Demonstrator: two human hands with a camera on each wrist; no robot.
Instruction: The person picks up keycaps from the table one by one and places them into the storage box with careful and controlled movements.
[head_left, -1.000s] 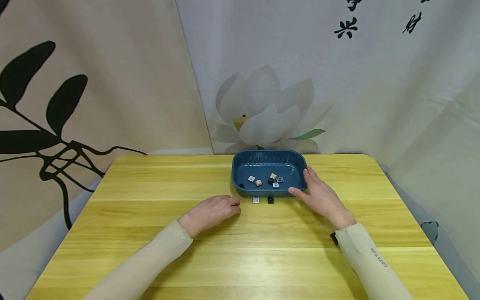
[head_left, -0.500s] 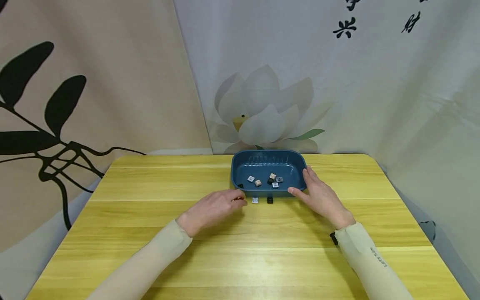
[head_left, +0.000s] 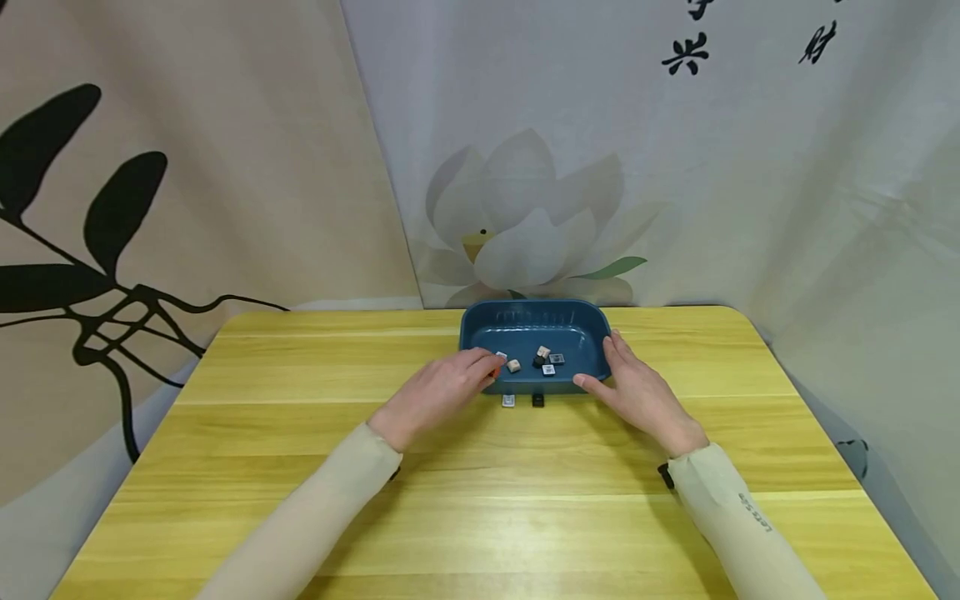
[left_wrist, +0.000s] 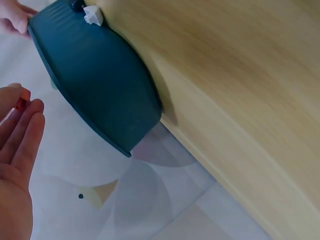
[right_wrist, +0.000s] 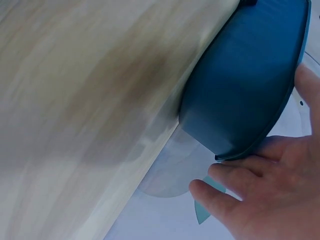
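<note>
A blue tray (head_left: 573, 317) stands at the table's far edge with several small white, beige and black keycaps (head_left: 513, 366) in it. My left hand (head_left: 442, 392) is over the tray's left front corner, its fingertips above the rim. Between thumb and fingers it pinches a small red keycap (left_wrist: 23, 98), mostly hidden by the fingers. My right hand (head_left: 645, 400) rests against the tray's right end, thumb at the front rim. In the right wrist view its fingers (right_wrist: 237, 177) lie loosely extended at the tray's corner.
Outside the tray's front wall, a white keycap (head_left: 508, 401) and a black keycap (head_left: 537, 400) lie on the wooden table (head_left: 480, 517). A printed curtain (head_left: 315, 167) hangs right behind the table's far edge.
My left hand has moved right and forward from the table beside the tray to above its left front corner, and the red keycap now shows. The right hand stays at the tray.
</note>
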